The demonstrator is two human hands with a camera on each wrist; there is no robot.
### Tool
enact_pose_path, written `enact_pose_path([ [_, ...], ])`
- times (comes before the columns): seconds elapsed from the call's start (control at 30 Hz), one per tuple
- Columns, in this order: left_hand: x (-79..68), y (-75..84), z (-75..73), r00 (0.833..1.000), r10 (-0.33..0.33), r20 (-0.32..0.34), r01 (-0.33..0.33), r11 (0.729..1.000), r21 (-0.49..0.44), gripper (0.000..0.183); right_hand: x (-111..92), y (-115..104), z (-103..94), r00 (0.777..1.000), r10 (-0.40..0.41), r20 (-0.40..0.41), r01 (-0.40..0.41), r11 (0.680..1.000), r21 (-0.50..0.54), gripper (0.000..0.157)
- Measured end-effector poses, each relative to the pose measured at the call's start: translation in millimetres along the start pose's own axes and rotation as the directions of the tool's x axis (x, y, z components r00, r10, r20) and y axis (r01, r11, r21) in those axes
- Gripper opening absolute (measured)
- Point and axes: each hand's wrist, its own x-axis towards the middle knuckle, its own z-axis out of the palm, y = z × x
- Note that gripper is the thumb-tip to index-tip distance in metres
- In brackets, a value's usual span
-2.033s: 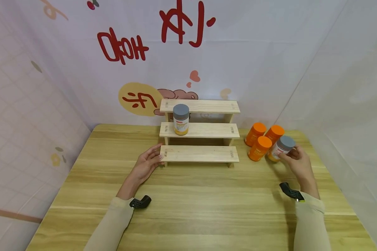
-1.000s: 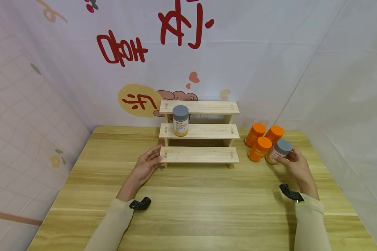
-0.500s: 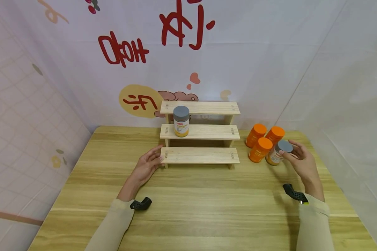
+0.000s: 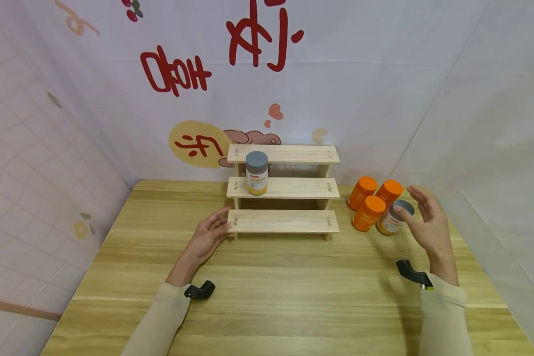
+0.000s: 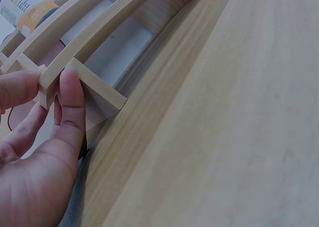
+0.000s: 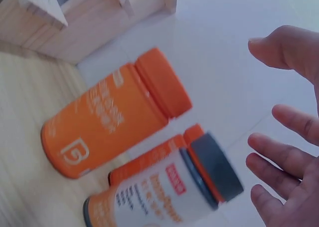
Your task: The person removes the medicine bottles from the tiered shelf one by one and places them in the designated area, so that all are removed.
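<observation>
My left hand pinches the left end of the lowest step of a three-step wooden shelf. In the left wrist view, thumb and fingers close on the board's end. A grey-capped supplement bottle stands upright on the middle step, near its left end. My right hand, fingers spread, hovers over a second grey-capped bottle on the table. The right wrist view shows a gap between those fingers and the grey cap. Three orange bottles stand close beside the second grey-capped one.
The wood-grain table meets a white printed cloth behind the shelf. More white cloth rises along the right side, close to my right hand. The shelf's right end is a short way left of the orange bottles.
My right hand has let go of the second grey-capped bottle and lifted up and away, spreading its fingers. That bottle shifted slightly toward me beside the orange ones. My left hand keeps its place.
</observation>
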Motion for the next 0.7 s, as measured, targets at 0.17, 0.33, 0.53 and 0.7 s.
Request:
enact_pose_path([
  [0.17, -0.7, -1.2, -0.4, 1.000, 0.007, -0.005, -0.007, 1.000, 0.002, 0.067, -4, -18, 7.7, 0.997, -0.076, -0.006, 0.076, 0.997, 0.009, 0.074],
  [0.33, -0.8, -2.9, 0.1, 1.000, 0.013, -0.010, -0.013, 1.000, 0.004, 0.066, -6, -32, 15.5, 0.990, -0.144, 0.010, 0.143, 0.990, 0.016, 0.074],
  [0.53, -1.5, -3.3, -1.5, 1.000, 0.009, -0.018, -0.009, 1.000, 0.011, 0.063, -8, -46, 28.2, 0.980, -0.189, 0.058, 0.187, 0.982, 0.033, 0.074],
  [0.7, -0.3, -3.6, -1.4, 1.000, 0.014, -0.013, -0.014, 1.000, 0.006, 0.063, -10, -55, 40.3, 0.973, -0.186, 0.138, 0.172, 0.979, 0.111, 0.074],
])
